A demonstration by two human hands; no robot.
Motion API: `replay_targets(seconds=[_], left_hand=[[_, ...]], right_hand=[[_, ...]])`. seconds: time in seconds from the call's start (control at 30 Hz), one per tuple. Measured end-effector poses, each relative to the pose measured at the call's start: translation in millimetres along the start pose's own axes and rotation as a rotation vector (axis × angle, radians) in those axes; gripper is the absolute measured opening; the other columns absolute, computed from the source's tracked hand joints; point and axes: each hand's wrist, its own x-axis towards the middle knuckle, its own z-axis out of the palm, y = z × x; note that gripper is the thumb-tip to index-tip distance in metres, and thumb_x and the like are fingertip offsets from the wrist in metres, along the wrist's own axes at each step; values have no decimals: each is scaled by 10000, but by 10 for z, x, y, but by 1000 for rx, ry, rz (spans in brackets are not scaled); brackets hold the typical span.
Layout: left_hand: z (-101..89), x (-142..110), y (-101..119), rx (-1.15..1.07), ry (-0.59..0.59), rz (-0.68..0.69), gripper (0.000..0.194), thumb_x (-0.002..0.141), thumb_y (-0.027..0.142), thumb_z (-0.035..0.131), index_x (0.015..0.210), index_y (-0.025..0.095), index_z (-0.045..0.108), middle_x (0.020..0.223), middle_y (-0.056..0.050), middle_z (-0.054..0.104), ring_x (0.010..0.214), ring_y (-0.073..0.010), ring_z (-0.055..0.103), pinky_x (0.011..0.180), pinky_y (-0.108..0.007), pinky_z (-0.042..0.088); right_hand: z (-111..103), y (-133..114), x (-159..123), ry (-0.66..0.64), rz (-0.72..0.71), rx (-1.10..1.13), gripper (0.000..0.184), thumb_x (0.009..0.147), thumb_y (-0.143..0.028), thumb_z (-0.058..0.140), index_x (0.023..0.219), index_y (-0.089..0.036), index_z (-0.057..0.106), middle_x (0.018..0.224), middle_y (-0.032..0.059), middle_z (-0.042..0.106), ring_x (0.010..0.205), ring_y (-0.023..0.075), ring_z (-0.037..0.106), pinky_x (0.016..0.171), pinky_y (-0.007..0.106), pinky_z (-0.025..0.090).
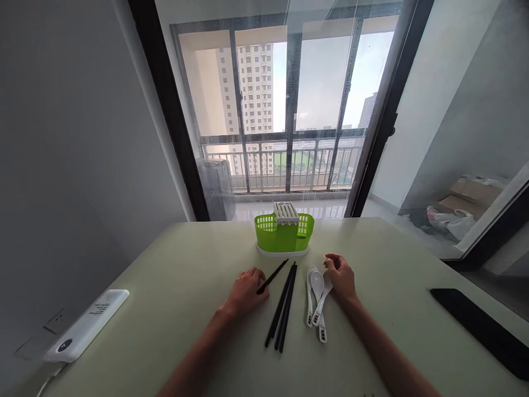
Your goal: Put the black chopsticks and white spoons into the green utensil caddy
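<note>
My left hand [247, 289] rests on the pale table [177, 275], fingers curled round one black chopstick [276, 273] that slants up toward the green holder. A bundle of black chopsticks [282, 309] lies just right of that hand. My right hand [341, 277] sits with curled fingers on the bowl of a white spoon [321, 306]; other white spoons [313, 292] lie beside it. A green cutlery holder [284, 232] with a white slotted centre stands on a white base behind both hands.
A white power bank [86, 325] with a cable lies near the table's left edge. A black flat object [481, 329] lies at the right. Beyond the table are a glass door and a balcony railing.
</note>
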Motion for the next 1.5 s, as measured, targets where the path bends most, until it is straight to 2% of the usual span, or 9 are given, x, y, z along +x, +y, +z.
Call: replay_targets(seconds=[0.17,0.43,0.6,1.0,1.13,1.27,1.4,1.5], left_hand=[[32,9,-36,74,81,-84,135,936,303,574,1016,205,622,1094,-85,650,1057,-269,614,983,-436,433],[77,26,-113,198,196,-178,111,953,262,589,975,189,669,1079,-124,645,1074,-312,547,978,-483,400],[84,42,-182,233,208,-187,88,928,205,610,923,193,697,1016,-139,641,1025,-323,544,937,-481,409],[163,24,-169,209,218,-170,106,950,196,533,970,187,637,1036,-120,637,984,-282,574,916,-431,440],[177,41,-179,173,231,-166,84,948,208,543,980,201,620,1065,-128,634,968,-281,604,892,-425,465],[179,53,-163,129,244,-141,83,970,218,525,994,237,602,1075,-92,623,982,-256,630,876,-393,492],[152,53,-95,87,260,-104,105,1023,233,465,1033,224,569,1137,-80,593,984,-226,646,877,-371,522],[122,37,-24,43,291,-62,109,1048,277,447,1058,226,542,1165,-67,569,992,-212,651,900,-378,538]], right_hand=[[-8,-15,-7,-11,-6,4,343,806,-448,530,981,-193,678,818,57,742,762,243,694,773,356,510],[-8,-29,-26,-21,-7,8,351,800,-459,539,971,-189,684,792,59,748,725,241,693,738,354,512],[-7,-35,-29,-24,-7,5,344,795,-456,544,963,-194,690,801,57,753,747,242,702,744,348,514],[-26,-60,-37,-26,-14,-20,346,812,-465,530,966,-193,678,791,59,749,725,247,701,728,356,520],[-26,-116,-67,-28,-39,-31,350,821,-466,527,981,-192,675,802,63,752,738,247,697,739,359,516],[-7,-221,-134,-39,-86,-45,355,830,-462,526,1006,-191,674,845,80,750,773,250,680,755,367,504],[16,-360,-218,-107,-148,-18,344,845,-473,542,1015,-205,676,894,83,736,829,253,661,740,357,509],[14,-484,-270,-214,-172,44,316,854,-491,585,967,-214,685,889,74,732,818,244,647,730,347,516]])
